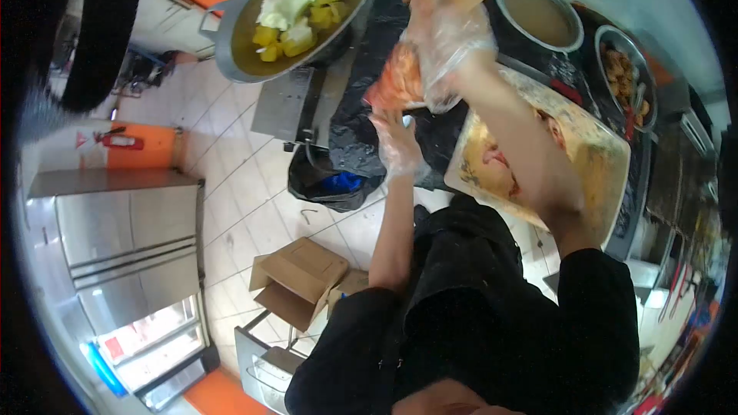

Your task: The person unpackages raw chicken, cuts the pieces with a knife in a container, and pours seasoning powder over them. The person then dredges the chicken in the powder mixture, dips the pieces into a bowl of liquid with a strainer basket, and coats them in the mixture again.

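A long piece of raw meat (pixel 398 77), coated orange-red at its lower end and paler pink above, is over the black-covered counter. Its exact cut is blurred. My left hand (pixel 398 146), in a clear plastic glove, grips its lower end. My right hand (pixel 459 42), gloved the same way and smeared by motion, lies against its right side with fingers curled around it. Below my right forearm sits a shallow pale tray (pixel 480 173), stained yellow, with some raw pieces (pixel 498 161) in it.
A large metal pot (pixel 219 38) at upper left holds yellow chunks and a white mass in liquid. A bowl of brownish liquid (pixel 538 15) and a bowl of browned pieces (pixel 619 69) stand at right. An open black bag (pixel 330 188) and a cardboard box (pixel 304 273) are below.
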Tool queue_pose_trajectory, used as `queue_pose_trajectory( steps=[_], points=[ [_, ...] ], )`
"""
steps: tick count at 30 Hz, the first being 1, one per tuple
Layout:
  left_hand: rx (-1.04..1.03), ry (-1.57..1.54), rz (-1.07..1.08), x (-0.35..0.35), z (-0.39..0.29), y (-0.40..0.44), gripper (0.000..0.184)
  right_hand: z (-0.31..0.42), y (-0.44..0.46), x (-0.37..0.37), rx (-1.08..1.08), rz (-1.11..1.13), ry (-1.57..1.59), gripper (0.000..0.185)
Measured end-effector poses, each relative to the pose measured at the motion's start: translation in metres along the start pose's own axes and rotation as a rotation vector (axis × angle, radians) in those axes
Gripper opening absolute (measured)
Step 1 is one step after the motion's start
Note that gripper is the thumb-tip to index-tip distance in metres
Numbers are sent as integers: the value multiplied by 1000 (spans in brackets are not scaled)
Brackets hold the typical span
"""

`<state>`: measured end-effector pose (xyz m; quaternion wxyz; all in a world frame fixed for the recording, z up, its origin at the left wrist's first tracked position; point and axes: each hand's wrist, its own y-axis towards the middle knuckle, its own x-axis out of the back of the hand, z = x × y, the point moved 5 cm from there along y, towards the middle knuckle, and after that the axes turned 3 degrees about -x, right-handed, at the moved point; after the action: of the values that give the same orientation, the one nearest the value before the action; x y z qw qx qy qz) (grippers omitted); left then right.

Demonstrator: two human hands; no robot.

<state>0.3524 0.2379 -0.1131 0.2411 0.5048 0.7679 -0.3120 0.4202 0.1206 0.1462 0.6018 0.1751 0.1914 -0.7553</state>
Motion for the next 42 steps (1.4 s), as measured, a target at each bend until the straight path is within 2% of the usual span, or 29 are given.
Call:
queue_pose_trajectory(
  steps=[3,6,7,8,9,10,11,13,16,17,19,20,21,22,23,24,25,27,28,29,30,33,34,36,37,39,40,41,42],
  points=[
    [36,-394,354,-62,-24,15,89,27,-5,20,18,-19,20,26],
    [67,-337,302,-96,-26,5,83,44,1,62,150,10,-27,33],
    [95,-314,321,-101,-20,-4,99,47,3,80,258,-34,-100,33],
    [95,-310,337,-109,-15,-17,94,47,6,97,354,-97,-189,33],
    [145,-299,242,-115,-5,-27,85,44,4,110,390,-149,-216,34],
    [298,-339,105,-129,-5,-49,74,41,-2,112,288,-149,-81,23],
    [368,-347,28,-133,7,-56,62,42,-11,112,238,-196,-32,26],
    [531,-382,-45,-137,41,-69,51,50,-30,115,138,-288,58,31],
    [399,-137,-82,-115,125,-64,53,60,-42,129,205,-301,-28,34],
    [415,-274,-104,-129,125,-74,55,67,-54,140,85,-277,-82,35],
    [18,229,-55,-146,68,-84,54,80,-66,211,169,-282,-39,35],
    [-145,425,111,-164,44,-84,43,82,-75,246,212,-299,-28,34],
    [-338,594,246,-181,21,-87,37,78,-90,273,147,-415,-92,35],
    [-767,878,338,-204,6,-90,31,72,-105,299,76,-526,-160,35],
    [-886,961,569,-231,-4,-106,27,55,-117,330,-1,-635,-221,35],
    [-1211,932,782,-263,-13,-135,24,0,-91,415,384,-358,-869,34],
    [-1232,1042,920,-278,3,-144,22,-10,-108,408,6,-389,-752,36],
    [-1283,1199,1121,-297,28,-166,19,-104,-81,491,265,-319,-1380,38],
    [-1328,1240,1174,-307,34,-175,18,-121,-78,494,43,-260,-2007,46],
    [-1365,1288,1237,-313,40,-182,17,-135,-77,493,-105,-61,-2619,60],
    [-1350,1289,1251,-316,45,-182,16,-130,-85,485,-181,112,-2516,61],
    [-1350,1299,1325,-333,67,-185,14,-142,-79,525,-96,-132,-1951,64],
    [-1354,1298,1347,-335,70,-188,16,-144,-82,541,-126,-162,-1660,65],
    [-1376,1283,1383,-346,73,-195,20,-77,-103,497,-262,-206,-1084,66],
    [-1319,1341,1353,-354,68,-205,28,-50,-111,473,-327,-182,-1089,67],
    [-1479,1279,1342,-372,63,-229,33,-3,-116,436,-225,152,-2264,64],
    [-1558,1236,1334,-376,63,-236,35,-23,-103,479,44,-51,-1900,61],
    [-1404,1101,1379,-378,71,-224,38,-42,-94,520,336,-130,-1523,59],
    [-1414,1118,1381,-381,74,-223,38,-36,-88,522,100,-158,-1503,58]
  ],
)
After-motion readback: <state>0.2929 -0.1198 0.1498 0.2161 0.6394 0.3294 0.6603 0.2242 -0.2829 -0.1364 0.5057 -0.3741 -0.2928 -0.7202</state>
